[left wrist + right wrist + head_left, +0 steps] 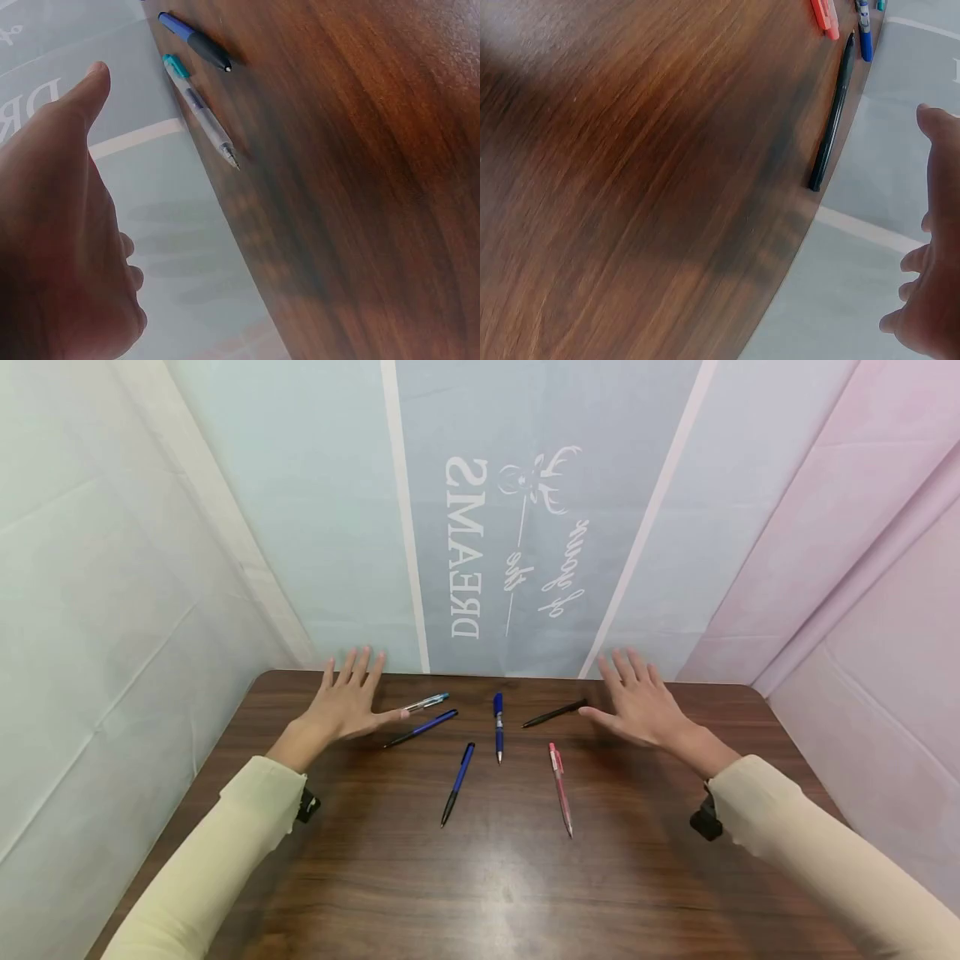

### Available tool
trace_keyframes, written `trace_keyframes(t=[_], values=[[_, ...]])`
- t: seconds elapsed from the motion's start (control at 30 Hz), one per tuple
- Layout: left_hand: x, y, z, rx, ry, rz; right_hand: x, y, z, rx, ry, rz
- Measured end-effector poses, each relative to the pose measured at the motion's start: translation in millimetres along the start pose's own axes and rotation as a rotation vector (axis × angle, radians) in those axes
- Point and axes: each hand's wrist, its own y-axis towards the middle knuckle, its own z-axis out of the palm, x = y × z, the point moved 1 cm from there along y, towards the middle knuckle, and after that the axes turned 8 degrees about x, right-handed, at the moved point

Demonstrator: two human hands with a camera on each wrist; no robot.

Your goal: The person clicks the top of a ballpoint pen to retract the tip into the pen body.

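Two bare hands above a brown desk [360,877]: the left hand [348,703] and right hand [640,702] are held near its far edge, their fingers [362,667] spread wide and holding nothing. A clear pen [426,702] lies by the left thumb, with a blue pen [422,728] on its nearer side; a black pen [554,714] lies by the right thumb. A dark blue pen [499,728] rests between the hands; closer to the person than the fingers lie a black-gripped pen [457,785] and a red pen [561,791]. Lifting any would probably go best with a mid-barrel pinch, since slim barrels may roll. The desk is wood-grained, with glare in front; past the fingertips hangs lettered cloth [337,527], flanked by pale sheets [90,610].
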Motion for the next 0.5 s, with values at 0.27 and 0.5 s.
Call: trace_keyframes(t=[0.27,0.5], values=[[1.9,-2.3,6.6,0.005,0.007,0.026,15,11.8,6,-0.006,-0.003,-0.050],[2.6,-4.8,14.9,0.009,-0.023,0.030,32,22.5,11,-0.046,0.010,-0.103]])
